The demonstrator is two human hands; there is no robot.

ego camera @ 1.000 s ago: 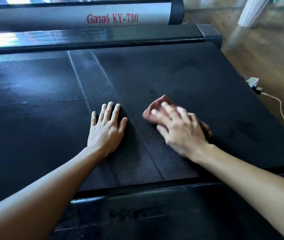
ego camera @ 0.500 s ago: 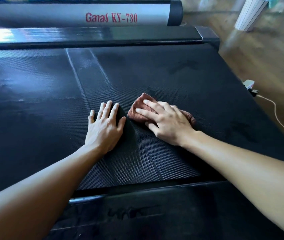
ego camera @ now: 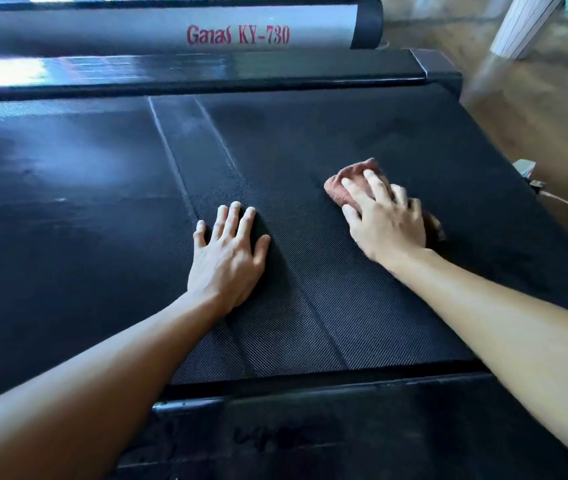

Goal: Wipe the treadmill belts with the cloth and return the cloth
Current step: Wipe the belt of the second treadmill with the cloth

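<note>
Cloth (ego camera: pixel 348 176) bunched on belt (ego camera: pixel 310 133), right of centre, under right hand (ego camera: pixel 384 220): fingers (ego camera: pixel 377 183) spread, pressing it down, not clamped. Left hand (ego camera: pixel 227 254) flat on belt, fingers apart, holding nothing. Cloth looks soft, light, limp; pinch a raised fold to lift.

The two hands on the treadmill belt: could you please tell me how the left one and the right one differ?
The left hand lies flat on the bare treadmill belt; the right hand presses a reddish-brown cloth. The left hand looks sharp; the right hand is blurred. The left hand sits by the belt's seam lines; the right hand is nearer its right edge. Both are palm down.
</note>
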